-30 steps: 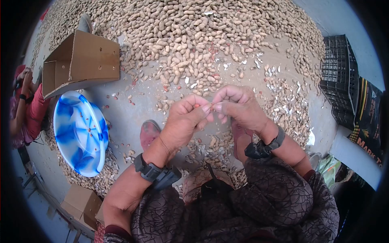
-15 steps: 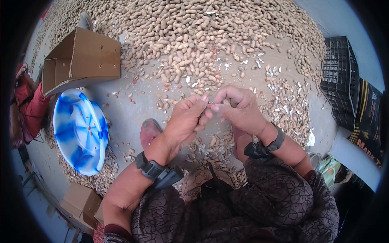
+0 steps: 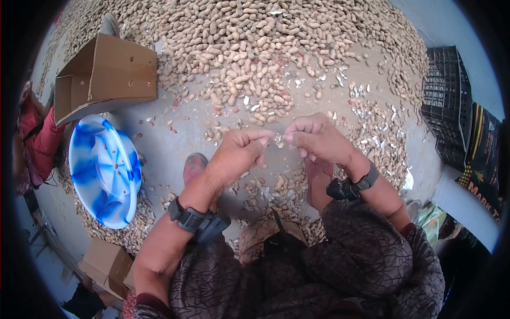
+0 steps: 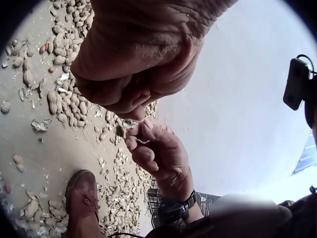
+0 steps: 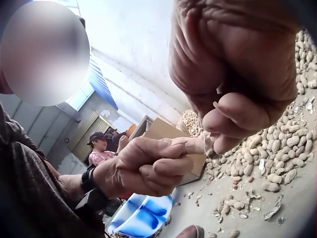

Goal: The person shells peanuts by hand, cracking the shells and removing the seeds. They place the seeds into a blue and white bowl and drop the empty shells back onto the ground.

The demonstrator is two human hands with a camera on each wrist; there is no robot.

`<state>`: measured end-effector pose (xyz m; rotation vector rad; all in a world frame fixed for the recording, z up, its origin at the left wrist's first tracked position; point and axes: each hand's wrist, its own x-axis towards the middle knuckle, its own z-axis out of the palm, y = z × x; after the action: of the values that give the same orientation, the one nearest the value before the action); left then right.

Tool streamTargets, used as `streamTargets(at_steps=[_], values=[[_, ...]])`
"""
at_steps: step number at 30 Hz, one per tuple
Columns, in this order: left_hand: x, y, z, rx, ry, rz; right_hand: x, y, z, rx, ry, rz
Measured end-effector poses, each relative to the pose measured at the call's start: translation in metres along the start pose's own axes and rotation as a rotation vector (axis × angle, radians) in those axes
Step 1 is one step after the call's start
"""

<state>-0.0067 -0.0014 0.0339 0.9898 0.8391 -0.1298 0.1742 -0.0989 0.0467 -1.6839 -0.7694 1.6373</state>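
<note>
Broken peanut shell is between the fingertips of the left hand and the right hand. The right thumb and fingers pinch it. In the right wrist view, the left index finger reaches up to the shell, the other left fingers curled below; the right hand is close to the camera. Seen from the left wrist, the left hand meets the right hand at the shell. Whether a kernel lies inside the curled left fingers is hidden.
Unshelled peanuts are heaped ahead. A blue-and-white basin holding several kernels stands at left beside a cardboard box. Empty shells litter the floor. Black crates stand at right. Another person sits at far left.
The left hand has lowered slightly, its thumb dropping and its index finger stretching toward the right hand. More broken shell shows between the hands. The person at far left has shifted a little.
</note>
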Motion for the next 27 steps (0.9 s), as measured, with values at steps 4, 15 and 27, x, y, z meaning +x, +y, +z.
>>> streamTargets(at_steps=[4, 15, 27], values=[[-0.003, 0.005, -0.001, 0.117, -0.163, -0.04, 0.005, 0.007, -0.01, -0.022, -0.061, 0.19], [0.001, 0.005, 0.027, 0.22, 0.024, 0.27, 0.001, -0.007, 0.006, 0.249, -0.13, 0.025], [0.008, -0.012, 0.022, 0.459, 0.26, 0.452, 0.002, -0.006, 0.019, 0.32, -0.158, 0.035]])
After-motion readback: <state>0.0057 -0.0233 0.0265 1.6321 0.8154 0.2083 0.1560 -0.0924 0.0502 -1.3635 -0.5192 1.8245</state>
